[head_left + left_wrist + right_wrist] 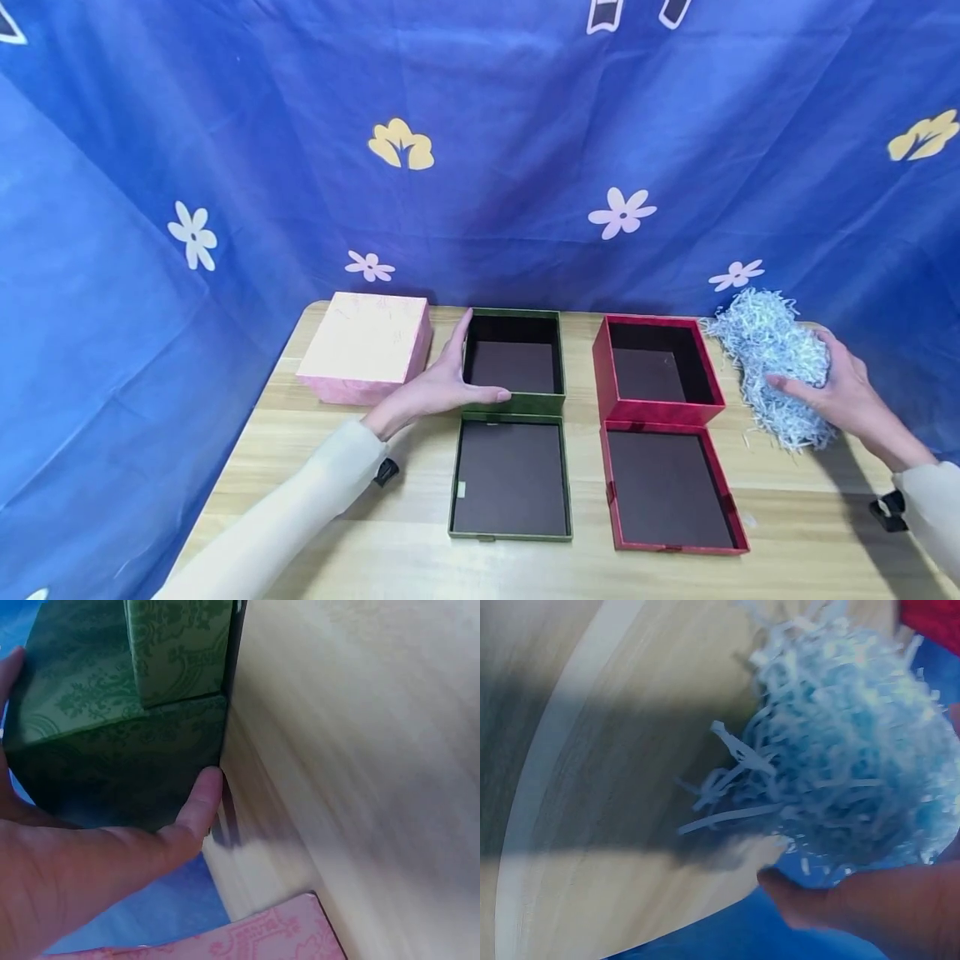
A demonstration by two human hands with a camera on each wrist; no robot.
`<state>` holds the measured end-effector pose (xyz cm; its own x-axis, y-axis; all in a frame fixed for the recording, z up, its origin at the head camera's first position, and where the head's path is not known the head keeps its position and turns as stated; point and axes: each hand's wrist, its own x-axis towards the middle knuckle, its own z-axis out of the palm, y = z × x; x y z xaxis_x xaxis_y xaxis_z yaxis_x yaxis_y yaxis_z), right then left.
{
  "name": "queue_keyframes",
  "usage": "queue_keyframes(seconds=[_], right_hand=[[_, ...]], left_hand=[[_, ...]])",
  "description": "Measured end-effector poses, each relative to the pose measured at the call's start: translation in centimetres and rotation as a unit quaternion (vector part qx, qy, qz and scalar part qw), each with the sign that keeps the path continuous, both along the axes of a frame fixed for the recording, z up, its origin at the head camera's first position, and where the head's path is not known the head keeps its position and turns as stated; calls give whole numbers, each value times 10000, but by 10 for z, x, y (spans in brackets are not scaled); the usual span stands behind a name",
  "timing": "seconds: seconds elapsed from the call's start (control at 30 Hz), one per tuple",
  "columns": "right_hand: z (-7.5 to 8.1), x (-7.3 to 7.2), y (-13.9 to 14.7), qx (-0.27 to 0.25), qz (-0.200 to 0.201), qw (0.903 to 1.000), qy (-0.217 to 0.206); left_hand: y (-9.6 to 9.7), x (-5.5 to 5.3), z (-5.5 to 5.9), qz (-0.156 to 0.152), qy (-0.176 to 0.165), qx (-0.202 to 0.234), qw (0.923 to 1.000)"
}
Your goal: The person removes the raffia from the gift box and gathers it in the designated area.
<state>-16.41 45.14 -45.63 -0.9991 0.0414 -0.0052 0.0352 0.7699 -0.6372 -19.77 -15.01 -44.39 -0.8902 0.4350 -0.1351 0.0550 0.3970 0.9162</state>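
Note:
An open green patterned box (527, 403) stands mid-table. My left hand (438, 379) spreads against its left side, thumb along the front wall and a straight finger at the back left corner. In the left wrist view, the thumb (202, 799) touches the green box (112, 780). At the right, a heap of light-blue shredded paper (772, 350) lies on the table. My right hand (851, 392) grips its right part, thumb over the near side and fingers beyond. The right wrist view shows shredded paper (847, 750) between thumb (802, 900) and fingers.
A green lid (513, 479) lies inside-up before the green box. Right of it are an open red box (660, 412) and its upturned lid (671, 492). A closed pink box (367, 337) sits back left. A blue curtain (495, 208) hangs behind the wooden table (420, 550).

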Motion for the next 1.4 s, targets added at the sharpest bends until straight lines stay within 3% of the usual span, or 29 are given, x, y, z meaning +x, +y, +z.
queue_keyframes(seconds=[0.2,0.33,0.63,0.93,1.23,1.4], right_hand=[[6,13,-7,162,-190,9988,414],[9,20,-12,154,-475,9976,478],[11,40,-35,-217,-1184,9895,798],[22,58,-79,-761,-1659,9740,1342],[29,67,-148,-1861,-1074,9633,1609],[37,66,-192,-2536,-431,9498,1779]], left_hand=[[-1,10,6,313,239,27,9992],[-1,12,11,500,427,-49,9978],[-3,12,19,635,584,167,9961],[-12,19,32,630,904,352,9933],[-34,27,39,162,1195,226,9924],[-46,35,44,283,1246,249,9915]])
